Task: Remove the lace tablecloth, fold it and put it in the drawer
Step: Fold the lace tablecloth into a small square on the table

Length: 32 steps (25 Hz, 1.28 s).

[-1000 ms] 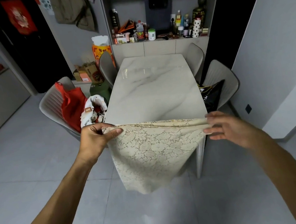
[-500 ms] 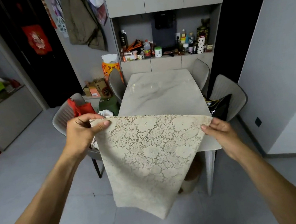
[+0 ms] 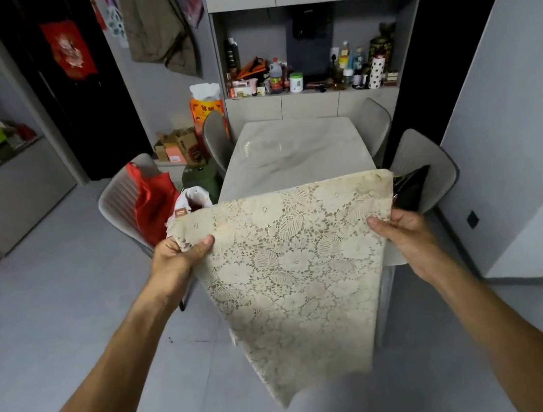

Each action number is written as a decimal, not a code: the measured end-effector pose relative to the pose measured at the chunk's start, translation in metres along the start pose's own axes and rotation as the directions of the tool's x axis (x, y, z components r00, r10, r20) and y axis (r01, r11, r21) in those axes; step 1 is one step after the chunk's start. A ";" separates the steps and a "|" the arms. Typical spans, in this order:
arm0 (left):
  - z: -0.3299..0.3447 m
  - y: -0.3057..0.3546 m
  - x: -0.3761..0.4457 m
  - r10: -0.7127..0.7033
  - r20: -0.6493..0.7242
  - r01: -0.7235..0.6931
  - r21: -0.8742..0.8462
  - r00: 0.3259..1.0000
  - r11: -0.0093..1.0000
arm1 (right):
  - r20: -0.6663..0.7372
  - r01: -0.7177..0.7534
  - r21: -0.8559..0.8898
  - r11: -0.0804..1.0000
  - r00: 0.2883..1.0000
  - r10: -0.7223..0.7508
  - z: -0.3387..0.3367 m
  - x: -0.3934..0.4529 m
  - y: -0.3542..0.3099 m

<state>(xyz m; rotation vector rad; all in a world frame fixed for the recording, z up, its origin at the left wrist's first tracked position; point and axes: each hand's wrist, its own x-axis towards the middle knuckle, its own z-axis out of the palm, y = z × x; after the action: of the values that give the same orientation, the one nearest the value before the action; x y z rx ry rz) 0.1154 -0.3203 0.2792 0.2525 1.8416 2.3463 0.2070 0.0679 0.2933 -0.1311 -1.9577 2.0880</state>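
The cream lace tablecloth, folded into a long panel, hangs in the air in front of the near end of the marble table. My left hand pinches its upper left edge, thumb on top. On the other side, my right hand grips the upper right edge. The cloth's top fold sits level between both hands and its lower end droops toward the floor, hiding the table's near edge. No drawer is identifiable in this view.
Grey chairs flank the table; the left chair holds a red bag. A cabinet shelf with bottles stands behind the table. Boxes sit on the floor at the left. Grey tiled floor lies around me.
Both hands have lifted the cloth off the table's near edge and raised it higher, closer to me. The view has tilted up, showing more of the cabinet.
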 end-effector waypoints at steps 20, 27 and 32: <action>-0.011 -0.059 0.028 -0.249 0.086 0.241 0.094 0.965 0.966 | -0.225 -0.396 0.149 0.906 0.879 0.421 0.018 0.044 0.005; 0.018 -0.028 0.107 -0.191 0.027 0.191 0.014 0.981 0.981 | -0.372 -0.397 0.245 0.885 0.804 0.464 0.013 0.065 0.016; 0.049 -0.002 0.181 -0.107 -0.016 0.108 0.072 0.994 0.992 | -0.357 -0.349 0.197 0.916 0.845 0.399 -0.003 0.132 0.007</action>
<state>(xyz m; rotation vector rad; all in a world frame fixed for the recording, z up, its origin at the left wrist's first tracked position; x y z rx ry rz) -0.0502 -0.2339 0.2957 0.1441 1.8986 2.2175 0.0800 0.1045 0.3018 -0.9030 -1.6503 2.1857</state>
